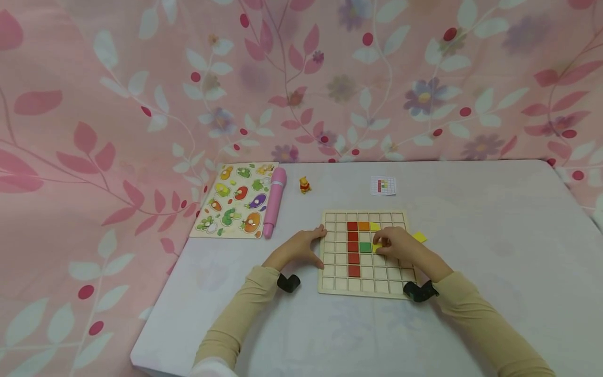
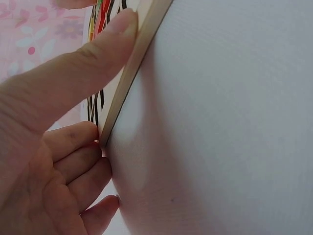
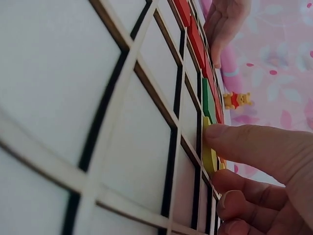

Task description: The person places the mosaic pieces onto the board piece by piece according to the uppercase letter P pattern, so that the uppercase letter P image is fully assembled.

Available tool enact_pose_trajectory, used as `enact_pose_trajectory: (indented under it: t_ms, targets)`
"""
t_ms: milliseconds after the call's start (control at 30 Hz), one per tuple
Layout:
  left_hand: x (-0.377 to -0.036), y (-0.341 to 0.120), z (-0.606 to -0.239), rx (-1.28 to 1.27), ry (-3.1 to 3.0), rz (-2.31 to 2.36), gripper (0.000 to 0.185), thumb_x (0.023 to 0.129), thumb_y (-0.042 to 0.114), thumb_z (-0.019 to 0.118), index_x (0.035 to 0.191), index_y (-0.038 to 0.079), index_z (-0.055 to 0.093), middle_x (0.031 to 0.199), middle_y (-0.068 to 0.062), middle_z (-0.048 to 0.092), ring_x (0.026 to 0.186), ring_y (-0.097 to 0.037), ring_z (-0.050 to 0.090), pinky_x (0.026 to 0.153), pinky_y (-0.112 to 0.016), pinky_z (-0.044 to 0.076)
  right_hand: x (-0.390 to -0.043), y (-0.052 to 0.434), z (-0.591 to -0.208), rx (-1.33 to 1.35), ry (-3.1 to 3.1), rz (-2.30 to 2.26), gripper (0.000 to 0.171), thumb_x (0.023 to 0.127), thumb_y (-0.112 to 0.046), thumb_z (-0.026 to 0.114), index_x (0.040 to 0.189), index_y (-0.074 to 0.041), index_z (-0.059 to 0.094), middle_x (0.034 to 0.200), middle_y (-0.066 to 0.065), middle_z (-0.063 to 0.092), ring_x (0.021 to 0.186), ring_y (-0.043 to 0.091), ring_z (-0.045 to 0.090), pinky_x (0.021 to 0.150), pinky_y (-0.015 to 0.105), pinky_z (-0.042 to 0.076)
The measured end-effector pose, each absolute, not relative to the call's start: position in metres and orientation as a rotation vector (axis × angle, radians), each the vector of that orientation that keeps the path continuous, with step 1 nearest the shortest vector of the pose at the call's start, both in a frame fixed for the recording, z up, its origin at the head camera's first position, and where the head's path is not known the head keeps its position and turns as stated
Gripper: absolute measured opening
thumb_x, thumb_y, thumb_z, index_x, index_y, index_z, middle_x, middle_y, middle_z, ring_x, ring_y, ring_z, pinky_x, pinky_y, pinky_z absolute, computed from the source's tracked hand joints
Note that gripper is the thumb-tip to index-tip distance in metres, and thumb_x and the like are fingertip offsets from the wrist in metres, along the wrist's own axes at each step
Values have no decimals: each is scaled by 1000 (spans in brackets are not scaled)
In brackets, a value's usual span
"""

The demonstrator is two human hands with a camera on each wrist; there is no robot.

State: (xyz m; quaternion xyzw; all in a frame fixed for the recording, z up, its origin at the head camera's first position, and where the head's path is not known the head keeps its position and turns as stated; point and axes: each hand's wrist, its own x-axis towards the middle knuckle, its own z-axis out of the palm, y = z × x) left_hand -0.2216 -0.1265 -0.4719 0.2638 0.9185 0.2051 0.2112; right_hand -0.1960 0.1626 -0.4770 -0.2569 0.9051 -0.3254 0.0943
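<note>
A wooden grid board point(image 1: 363, 287) lies on the white table. It holds a column of red tiles point(image 1: 353, 249), an orange tile point(image 1: 364, 226), a yellow tile point(image 1: 375, 226) and a green tile point(image 1: 365, 247). My left hand point(image 1: 301, 249) grips the board's left edge point(image 2: 132, 68), thumb point(image 2: 93, 54) on top and the other fingers curled against the side. My right hand point(image 1: 398, 246) rests on the board and holds a second yellow tile point(image 3: 209, 152) at the cell right of the green tile point(image 3: 207, 98), a fingertip point(image 3: 244, 144) on it. Whether this tile is fully seated is unclear.
A vegetable peg puzzle point(image 1: 235, 201) and a pink pen point(image 1: 275, 201) lie at the back left. A small yellow bear figurine point(image 1: 305, 184) and a pattern card point(image 1: 382, 186) sit behind the board. A loose yellow tile point(image 1: 419, 237) lies by the board's right edge.
</note>
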Motion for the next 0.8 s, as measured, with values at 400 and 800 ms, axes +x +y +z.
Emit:
enact_pose_trajectory:
  t_ms: [400,800]
  targets:
    - [-223,-128,-473,739,2547,588,98,57,35,83,138,12,35,144,-1,22,129,-14,21,104,-30,16,-200,169,-464,-868,2800,-958,16,77,-7,68,90,1,63,74,1,54,62,13,45,54,27,42]
    - [-223,-127,-474,729,2542,593,97,56,30,84,138,11,35,144,-1,22,129,-14,21,103,-25,17,-216,219,-439,-676,2917,-891,18,79,2,62,96,9,61,92,19,59,66,21,49,56,34,44]
